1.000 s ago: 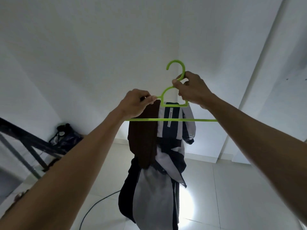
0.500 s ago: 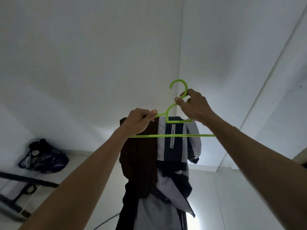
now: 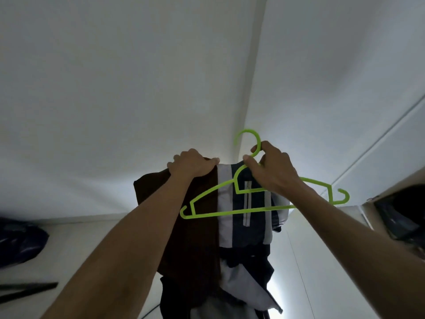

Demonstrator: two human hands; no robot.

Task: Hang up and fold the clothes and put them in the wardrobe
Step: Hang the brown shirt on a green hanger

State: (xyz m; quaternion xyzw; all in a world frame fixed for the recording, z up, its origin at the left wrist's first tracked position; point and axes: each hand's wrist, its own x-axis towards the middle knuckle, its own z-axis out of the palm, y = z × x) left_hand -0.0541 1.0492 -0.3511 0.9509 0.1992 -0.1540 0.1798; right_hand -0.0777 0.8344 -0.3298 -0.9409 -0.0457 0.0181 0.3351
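In the head view, a lime-green plastic hanger [image 3: 259, 196] is held up in front of white walls, tilted so that its left end sits lower than its right. The right hand [image 3: 272, 171] is curled round the neck of the hanger just below the hook, with the thumb and forefinger pinched on the green stem and the hook arching up past the fingertips [image 3: 254, 148]. The left hand [image 3: 192, 165] is closed over the top edge of the clothes, its fingers folded down on the fabric at the upper end of a dark brown garment [image 3: 184, 238]; the hanger is not touched by this hand. Just to the right of those fingers, between the two hands, a navy and pale grey jacket [image 3: 248, 229] is seen hanging behind the hanger's bars, with a zip running down its middle. Both garments drop well below the hands toward the floor. Far to the left of the left hand a dark bag [image 3: 20, 245] lies on the floor, and a dark bar [image 3: 27, 290] is seen below it. Beyond the right wrist, a dark object sits in an opening at the frame's edge; what it is cannot be told.
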